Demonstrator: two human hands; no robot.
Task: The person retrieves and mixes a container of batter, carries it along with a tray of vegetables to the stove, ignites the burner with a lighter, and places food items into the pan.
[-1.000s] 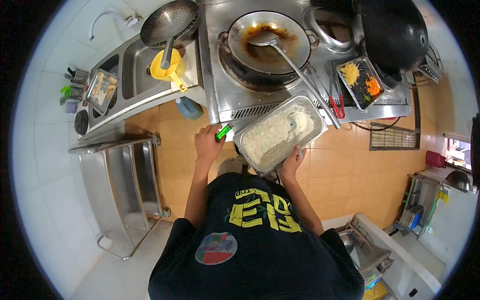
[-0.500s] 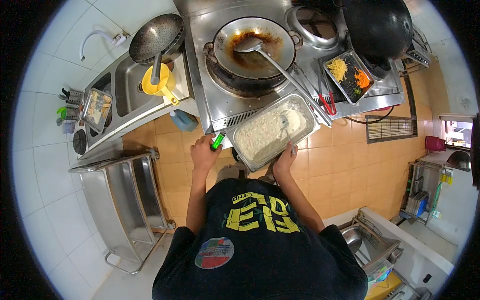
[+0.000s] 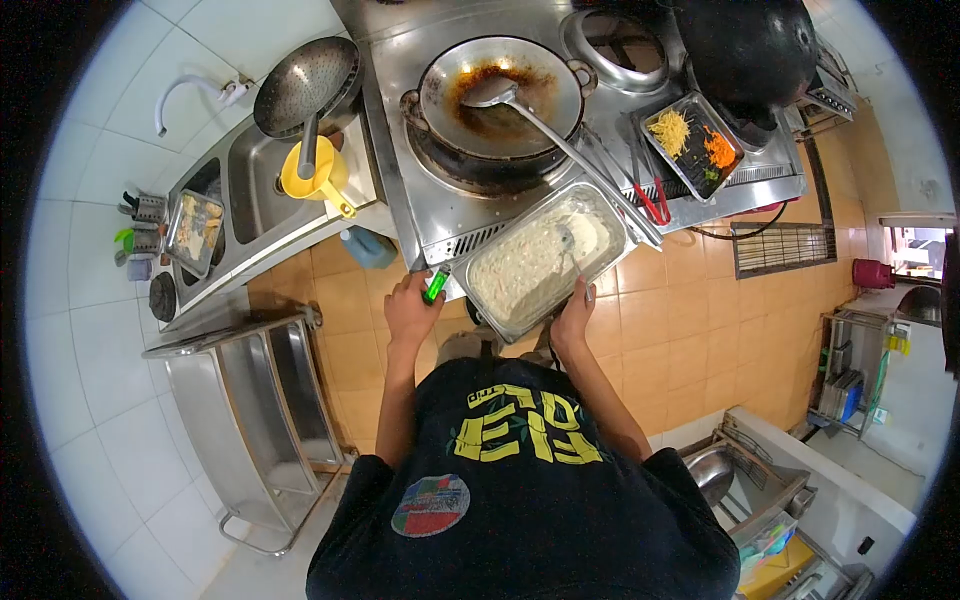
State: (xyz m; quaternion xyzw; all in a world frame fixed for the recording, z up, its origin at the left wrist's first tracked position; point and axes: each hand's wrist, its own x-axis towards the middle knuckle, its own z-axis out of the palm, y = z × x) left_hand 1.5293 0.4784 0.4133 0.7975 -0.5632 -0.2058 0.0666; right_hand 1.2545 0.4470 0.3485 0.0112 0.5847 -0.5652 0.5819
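Note:
A rectangular metal pan [image 3: 502, 332] filled with a pale, lumpy batter [image 3: 520, 265] sits at the stove's front edge, partly overhanging it. My left hand [image 3: 412, 308] is closed around a bright green lighter [image 3: 436, 284], just beside the pan's left end. At the pan's near right side, my right hand [image 3: 572, 318] grips the handle of a metal spoon [image 3: 576, 264]. The spoon's bowl rests in the batter. Behind the pan, a wok [image 3: 455, 135] with browned oil residue stands on the burner, and a long-handled wok spatula [image 3: 545, 122] lies across it.
A tray [image 3: 706, 181] of shredded yellow and orange food lies right of the wok, near red-handled tongs [image 3: 655, 205]. To the left are a sink [image 3: 250, 200], a yellow dipper [image 3: 318, 185] and a perforated strainer [image 3: 305, 85]. A metal cart [image 3: 200, 400] stands lower left.
The view has shifted slightly. Both hands keep their holds, and the spoon stays in the batter with barely any movement.

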